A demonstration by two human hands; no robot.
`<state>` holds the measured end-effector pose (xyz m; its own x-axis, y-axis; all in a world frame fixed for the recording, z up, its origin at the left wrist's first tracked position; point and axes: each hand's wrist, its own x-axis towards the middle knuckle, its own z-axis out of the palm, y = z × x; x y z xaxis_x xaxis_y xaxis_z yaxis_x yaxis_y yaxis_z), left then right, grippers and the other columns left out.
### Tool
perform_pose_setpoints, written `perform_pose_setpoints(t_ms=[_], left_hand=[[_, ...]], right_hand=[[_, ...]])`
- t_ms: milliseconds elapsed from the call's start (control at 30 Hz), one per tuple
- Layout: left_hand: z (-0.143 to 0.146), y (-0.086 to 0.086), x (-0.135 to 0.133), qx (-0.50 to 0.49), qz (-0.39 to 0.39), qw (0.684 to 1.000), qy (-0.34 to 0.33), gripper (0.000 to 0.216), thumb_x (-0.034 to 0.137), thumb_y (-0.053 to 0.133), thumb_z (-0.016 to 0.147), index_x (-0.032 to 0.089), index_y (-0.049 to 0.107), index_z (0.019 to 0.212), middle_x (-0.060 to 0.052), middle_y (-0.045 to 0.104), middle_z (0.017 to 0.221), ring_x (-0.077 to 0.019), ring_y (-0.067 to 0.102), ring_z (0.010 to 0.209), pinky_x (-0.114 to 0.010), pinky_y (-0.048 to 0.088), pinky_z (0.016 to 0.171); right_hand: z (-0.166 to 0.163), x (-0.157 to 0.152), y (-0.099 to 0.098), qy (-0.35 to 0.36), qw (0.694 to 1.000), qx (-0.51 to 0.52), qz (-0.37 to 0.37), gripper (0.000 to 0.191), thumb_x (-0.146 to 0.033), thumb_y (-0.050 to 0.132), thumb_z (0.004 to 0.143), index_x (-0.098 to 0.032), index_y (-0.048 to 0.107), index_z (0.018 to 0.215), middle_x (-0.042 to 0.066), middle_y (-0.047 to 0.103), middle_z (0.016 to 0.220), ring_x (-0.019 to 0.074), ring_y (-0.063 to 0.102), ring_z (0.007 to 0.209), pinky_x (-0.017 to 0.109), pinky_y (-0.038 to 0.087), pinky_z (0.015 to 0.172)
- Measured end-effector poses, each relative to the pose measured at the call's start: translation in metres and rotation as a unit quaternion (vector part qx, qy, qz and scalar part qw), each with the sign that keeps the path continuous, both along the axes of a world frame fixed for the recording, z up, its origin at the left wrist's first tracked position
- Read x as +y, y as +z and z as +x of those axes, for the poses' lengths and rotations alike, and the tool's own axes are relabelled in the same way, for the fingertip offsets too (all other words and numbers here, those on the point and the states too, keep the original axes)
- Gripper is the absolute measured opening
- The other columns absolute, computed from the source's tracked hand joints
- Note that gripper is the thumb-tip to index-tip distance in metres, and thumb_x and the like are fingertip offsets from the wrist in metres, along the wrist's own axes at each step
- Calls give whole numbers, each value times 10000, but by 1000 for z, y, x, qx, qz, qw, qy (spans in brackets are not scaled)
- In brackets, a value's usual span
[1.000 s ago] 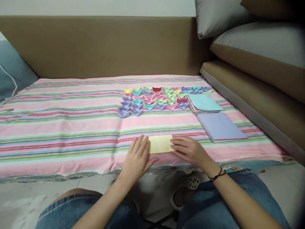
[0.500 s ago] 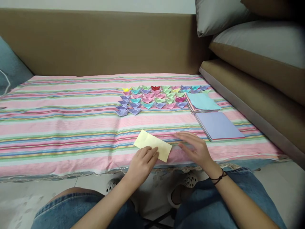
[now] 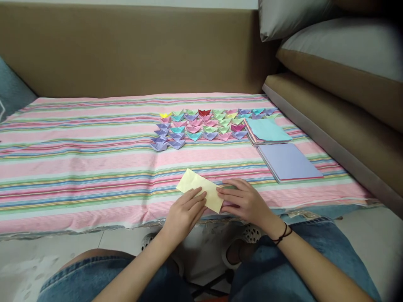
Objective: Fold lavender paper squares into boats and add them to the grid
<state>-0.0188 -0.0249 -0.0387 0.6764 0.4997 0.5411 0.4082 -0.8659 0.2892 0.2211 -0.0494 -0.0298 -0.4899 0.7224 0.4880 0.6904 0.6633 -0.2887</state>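
Note:
A pale yellow folded paper [image 3: 197, 181], long and narrow, lies at a slant on the striped cloth near its front edge. My left hand [image 3: 185, 209] holds it down at the lower edge, fingers bent over it and thumb hidden. At the paper's right end is my right hand [image 3: 244, 201], its fingertips on the top face and the thumb at the near corner. Beyond the hands, several folded paper boats [image 3: 195, 129] in many colours stand in rows.
Right of the boats lie a stack of paper with a light blue top sheet [image 3: 267, 129] and a lilac-topped stack [image 3: 289, 162]. The striped cloth [image 3: 78, 172] covers the seat. Cushions [image 3: 340, 58] are piled at the right; a brown backrest [image 3: 132, 50] stands behind.
My right hand has moved left onto the paper's right end and closed on it. My left hand stays on the paper. The view has tilted slightly.

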Motion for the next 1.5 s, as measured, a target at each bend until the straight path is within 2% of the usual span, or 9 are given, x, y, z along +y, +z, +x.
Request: perform_pose_setpoints(t_ms=[167, 267, 467, 667, 900, 1100, 1200, 1333, 1500], left_hand=[[-6, 1, 3, -22, -15, 999, 23, 144, 165, 559, 841, 167, 617, 973, -74, 698, 1028, -236, 556, 1140, -386, 525, 901], [-6, 4, 5, -17, -17, 999, 27, 175, 198, 558, 844, 177, 615, 1009, -73, 692, 1036, -229, 577, 1096, -384, 528, 881], [0, 7, 8, -27, -55, 998, 32, 166, 181, 549, 849, 189, 621, 998, -67, 680, 1025, -210, 581, 1022, -389, 504, 867], [5, 5, 8, -67, -109, 989, 68, 90, 164, 524, 857, 190, 609, 875, -61, 667, 944, -194, 579, 964, -372, 487, 832], [7, 3, 6, -86, -134, 981, 114, 67, 189, 511, 860, 193, 566, 821, -73, 619, 1005, -194, 566, 964, -365, 465, 834], [10, 6, 5, -75, -146, 974, 156, 111, 203, 510, 856, 191, 539, 750, -67, 603, 1005, -202, 550, 972, -369, 452, 837], [11, 8, 6, -60, -151, 975, 154, 62, 183, 493, 860, 193, 554, 866, -72, 591, 1021, -205, 534, 986, -376, 447, 849], [11, 10, 8, 1, -122, 984, 130, 324, 137, 443, 871, 226, 533, 1170, -106, 503, 1230, -236, 468, 1076, -421, 429, 895], [11, 13, 11, 67, -95, 987, 107, 438, 85, 418, 857, 266, 541, 1236, -83, 420, 1370, -258, 427, 1096, -462, 405, 928]], right_hand=[[-3, -2, -2, -31, 999, 39, -2, 301, -343, 709, 734, -229, 676, 1011, 42, 714, 1020, 282, 549, 1068, 475, 460, 879], [-5, -1, -2, -45, 997, 66, -16, 322, -345, 732, 707, -230, 676, 1001, 46, 716, 1004, 282, 557, 1035, 475, 476, 863], [-3, 3, 0, -27, 995, 82, -53, 351, -337, 756, 677, -238, 669, 1003, 49, 703, 1030, 287, 534, 1056, 490, 477, 871], [-7, 10, 0, -49, 984, 156, -76, 87, -253, 629, 810, -268, 699, 860, 31, 722, 900, 252, 560, 981, 470, 483, 843], [-17, 16, 0, -135, 966, 200, -96, 147, -257, 631, 806, -222, 638, 664, 42, 651, 772, 222, 565, 843, 400, 469, 774], [-23, 21, -4, -188, 961, 185, -82, 192, -254, 656, 767, -218, 552, 610, 33, 595, 720, 227, 543, 807, 399, 446, 759], [-25, 22, -3, -197, 960, 183, -77, 208, -241, 665, 752, -221, 519, 605, 29, 579, 705, 230, 536, 796, 396, 437, 754], [-26, 21, -2, -204, 961, 165, -89, 224, -230, 666, 753, -217, 494, 611, 28, 565, 700, 227, 527, 794, 375, 429, 737], [-25, 20, -2, -205, 962, 160, -86, 211, -239, 672, 752, -214, 499, 634, 26, 568, 717, 230, 523, 809, 364, 420, 732]])
